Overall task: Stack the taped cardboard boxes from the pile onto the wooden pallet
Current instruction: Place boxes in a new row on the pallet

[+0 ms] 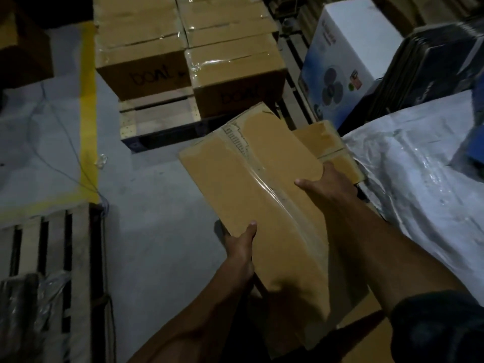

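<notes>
Taped cardboard box (251, 195) carried tilted above the floor — short of the wooden pallet (157, 119).
Left hand (239, 247) grips its near edge, right hand (324, 189) clasps the far side — likely steadying it for the stacked boxes (183, 43).

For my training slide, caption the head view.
Both hands, left and right, carry a taped cardboard box toward the wooden pallet.

"boAt" is printed in dark letters on the front of two cardboard boxes (146, 74) (238, 96) at the pallet's (157, 119) near edge.
</notes>
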### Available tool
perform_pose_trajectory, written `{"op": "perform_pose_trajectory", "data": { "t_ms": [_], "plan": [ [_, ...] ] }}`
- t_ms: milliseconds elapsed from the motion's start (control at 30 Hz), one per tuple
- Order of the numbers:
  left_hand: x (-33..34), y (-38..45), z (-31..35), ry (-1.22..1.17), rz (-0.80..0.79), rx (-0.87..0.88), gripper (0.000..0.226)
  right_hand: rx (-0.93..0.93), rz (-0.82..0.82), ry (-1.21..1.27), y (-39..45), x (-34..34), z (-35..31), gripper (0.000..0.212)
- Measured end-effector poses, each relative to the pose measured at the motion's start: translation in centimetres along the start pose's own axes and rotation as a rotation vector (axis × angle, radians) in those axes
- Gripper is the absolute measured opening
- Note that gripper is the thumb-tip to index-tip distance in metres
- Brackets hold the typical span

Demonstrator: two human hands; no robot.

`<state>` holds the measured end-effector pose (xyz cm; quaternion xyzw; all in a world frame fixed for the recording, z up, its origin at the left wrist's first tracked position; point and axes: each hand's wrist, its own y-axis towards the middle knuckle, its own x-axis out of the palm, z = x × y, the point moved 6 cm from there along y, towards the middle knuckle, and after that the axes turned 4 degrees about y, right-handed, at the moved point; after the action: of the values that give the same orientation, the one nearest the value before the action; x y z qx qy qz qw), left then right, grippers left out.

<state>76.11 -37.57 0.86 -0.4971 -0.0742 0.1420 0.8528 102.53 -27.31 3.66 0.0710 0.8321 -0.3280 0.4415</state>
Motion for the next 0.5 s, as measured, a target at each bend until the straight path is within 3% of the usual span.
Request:
{"op": "perform_pose_trajectory", "data": {
  "t_ms": [200,400,500],
  "plan": [
    [-3.5,1.0,3.0,0.028,0.018,0.059,0.102,-0.076,-0.004,-0.012,-2.2,-0.1,-2.4,0.089],
    [-8.6,0.9,9.4,0.146,-0.005,0.282,0.076,-0.112,-0.023,0.093,-5.6,0.3,-7.6,0.086],
    [-11.6,0.6,12.4,0.205,0.005,0.389,0.076,-0.092,0.018,0.124,-7.6,1.5,-10.5,0.091]
  ]
}}
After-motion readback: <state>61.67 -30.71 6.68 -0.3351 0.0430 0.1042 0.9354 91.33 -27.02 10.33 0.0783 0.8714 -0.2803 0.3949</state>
